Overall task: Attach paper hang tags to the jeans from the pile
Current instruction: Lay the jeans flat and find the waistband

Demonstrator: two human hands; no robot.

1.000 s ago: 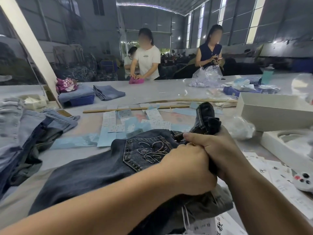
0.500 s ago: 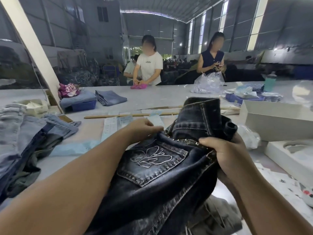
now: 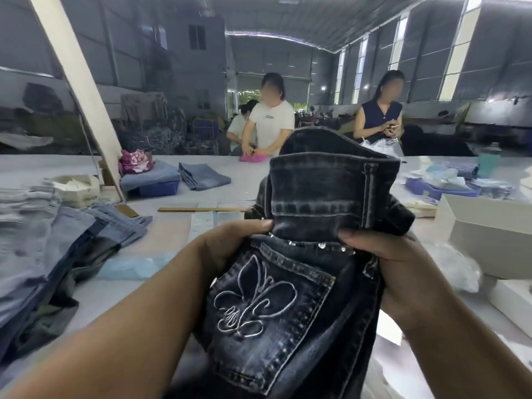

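A pair of dark washed jeans (image 3: 288, 326) is held up close in front of me, back pocket with a white embroidered motif facing me. Its waistband (image 3: 331, 191) is folded upward above a row of small studs. My left hand (image 3: 230, 249) grips the jeans at the left of the waistband fold. On the right side my right hand (image 3: 385, 260) grips the same fold, thumb on top. A pile of lighter jeans (image 3: 43, 246) lies on the table at the left. Pale blue paper tags (image 3: 207, 220) lie on the table beyond my hands.
White boxes (image 3: 489, 226) stand at the right, with crumpled clear plastic (image 3: 457, 269) in front. A wooden stick (image 3: 201, 209) lies across the table (image 3: 86, 168). Folded jeans (image 3: 201, 175) and a blue bin (image 3: 161, 188) sit farther back. Three people work at the far side.
I have lifted the dark jeans off the table and raised them closer to my face. My hands moved apart to both sides of the waistband, which now stands folded up.
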